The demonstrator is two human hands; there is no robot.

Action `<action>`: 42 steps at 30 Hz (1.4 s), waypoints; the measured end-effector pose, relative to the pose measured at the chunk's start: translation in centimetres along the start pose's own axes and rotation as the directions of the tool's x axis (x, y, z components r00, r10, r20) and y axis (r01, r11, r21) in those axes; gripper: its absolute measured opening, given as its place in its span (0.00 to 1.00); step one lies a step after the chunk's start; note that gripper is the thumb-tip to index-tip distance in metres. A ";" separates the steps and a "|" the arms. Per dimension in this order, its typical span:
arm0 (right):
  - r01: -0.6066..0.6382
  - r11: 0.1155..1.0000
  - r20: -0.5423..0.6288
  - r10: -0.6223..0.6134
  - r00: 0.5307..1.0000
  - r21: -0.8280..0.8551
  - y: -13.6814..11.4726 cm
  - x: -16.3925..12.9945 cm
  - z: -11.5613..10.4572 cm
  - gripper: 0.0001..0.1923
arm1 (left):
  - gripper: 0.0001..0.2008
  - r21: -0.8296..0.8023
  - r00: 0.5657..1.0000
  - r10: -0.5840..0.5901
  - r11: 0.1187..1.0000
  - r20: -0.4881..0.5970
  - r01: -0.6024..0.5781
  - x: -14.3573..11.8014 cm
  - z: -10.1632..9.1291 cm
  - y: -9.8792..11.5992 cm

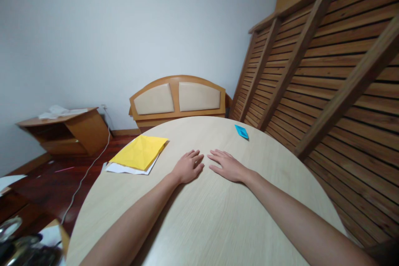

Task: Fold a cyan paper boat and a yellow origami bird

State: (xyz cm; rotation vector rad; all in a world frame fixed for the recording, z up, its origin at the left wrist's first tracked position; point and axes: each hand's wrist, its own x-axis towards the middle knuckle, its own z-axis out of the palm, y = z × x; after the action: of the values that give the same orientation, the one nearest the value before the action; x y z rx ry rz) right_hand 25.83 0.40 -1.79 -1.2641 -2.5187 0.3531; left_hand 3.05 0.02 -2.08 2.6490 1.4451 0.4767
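Observation:
My left hand (188, 167) lies palm down on the round pale wooden table (199, 224), its fingers spread and holding nothing. Facing it across a small gap, my right hand (227, 165) rests flat as well, fingers apart and nothing under them that I can see. To the left of my left hand is a creased sheet of yellow paper (139, 151), lying over white paper (127, 169) that shows along its near edge. Beyond my right hand, near the table's far edge, sits a small blue folded piece of paper (242, 132). Neither hand touches the papers.
A wooden headboard (176, 114) with cream panels stands behind the table. Slatted wooden panels (311, 83) lean along the right. At left are a low wooden cabinet (84, 133) with papers on top and a white cable (89, 170) across the dark red floor.

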 end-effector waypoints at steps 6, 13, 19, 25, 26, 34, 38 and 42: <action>0.000 1.000 0.012 0.000 1.000 0.009 0.0 -0.2 -0.1 0.31 | 0.20 0.135 0.975 -0.115 0.981 -0.189 0.142 0.0 -1.5 -1.0; 0.008 1.000 0.011 -0.008 1.000 0.008 0.3 -0.2 0.0 0.31 | 0.20 0.258 0.813 -0.402 0.806 -0.421 0.532 -0.9 -3.2 -5.2; 0.012 1.000 0.016 -0.012 1.000 0.000 0.5 -0.2 0.2 0.32 | 0.19 0.314 0.762 -0.480 0.712 -0.434 0.628 -1.4 -3.3 -6.7; 0.017 1.000 0.016 -0.017 1.000 -0.001 0.5 -0.2 0.1 0.32 | 0.18 0.362 0.759 -0.528 0.670 -0.382 0.648 -1.2 -3.1 -6.8; 0.016 1.000 0.016 -0.016 1.000 0.001 0.5 -0.2 0.1 0.32 | 0.18 0.361 0.758 -0.533 0.669 -0.375 0.649 -1.2 -3.1 -6.8; 0.012 1.000 0.007 -0.012 1.000 0.012 0.5 -0.2 0.2 0.32 | 0.20 0.345 0.829 -0.407 0.769 -0.384 0.538 -0.6 -3.0 -4.7; 0.015 1.000 0.001 -0.015 1.000 0.004 0.4 -0.2 0.1 0.31 | 0.20 0.319 0.922 -0.275 0.878 -0.271 0.356 -0.1 -2.8 -2.2; -0.041 0.999 -0.143 0.044 0.989 0.023 0.2 0.0 -0.1 0.25 | 0.19 0.198 0.995 -0.041 0.978 -0.093 0.059 0.2 -2.3 0.3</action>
State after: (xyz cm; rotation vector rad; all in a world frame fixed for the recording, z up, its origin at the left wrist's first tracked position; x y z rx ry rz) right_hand 26.05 0.53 -1.76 -1.2892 -2.3654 0.2848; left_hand 2.62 -0.15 0.22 2.7674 1.6648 0.4727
